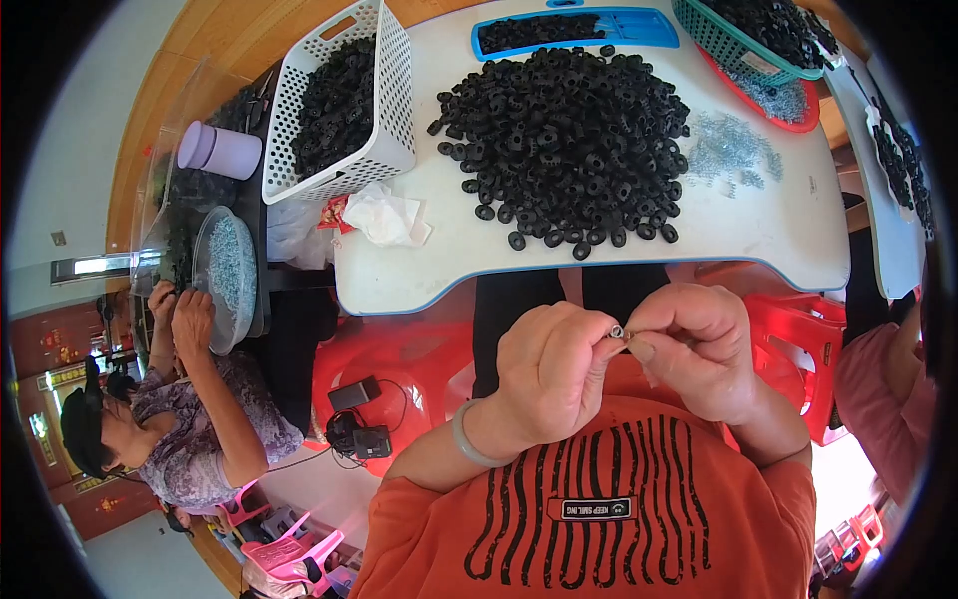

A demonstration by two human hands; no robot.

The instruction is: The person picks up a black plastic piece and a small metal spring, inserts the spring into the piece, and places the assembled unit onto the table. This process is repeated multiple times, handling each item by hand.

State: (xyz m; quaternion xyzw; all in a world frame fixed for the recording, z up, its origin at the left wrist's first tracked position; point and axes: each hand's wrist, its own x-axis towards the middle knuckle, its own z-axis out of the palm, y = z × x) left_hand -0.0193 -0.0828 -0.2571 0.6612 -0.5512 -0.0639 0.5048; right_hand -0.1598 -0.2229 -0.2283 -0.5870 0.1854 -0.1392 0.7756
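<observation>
Above my lap, just off the near table edge, both hands meet at their fingertips. My left hand (549, 371) is closed, with thumb and forefinger pinching a small shiny metal coil (617, 331) that looks like a spring. My right hand (702, 351) is also closed, its thumb and forefinger pinched at the other side of the coil. How much of it lies inside the fingers is hidden. Beyond them, a large heap of small black oval plastic pieces with holes (569, 140) covers the white table (399, 270). To its right lies a pile of thin metal springs (733, 150).
A white perforated basket (395, 130) of black pieces stands left, near a crumpled tissue (384, 215). At the back are a blue tray (649, 28) and a green basket (743, 60) over a red tray (798, 122). A co-worker (200, 419) sits left by a bowl of springs (239, 329).
</observation>
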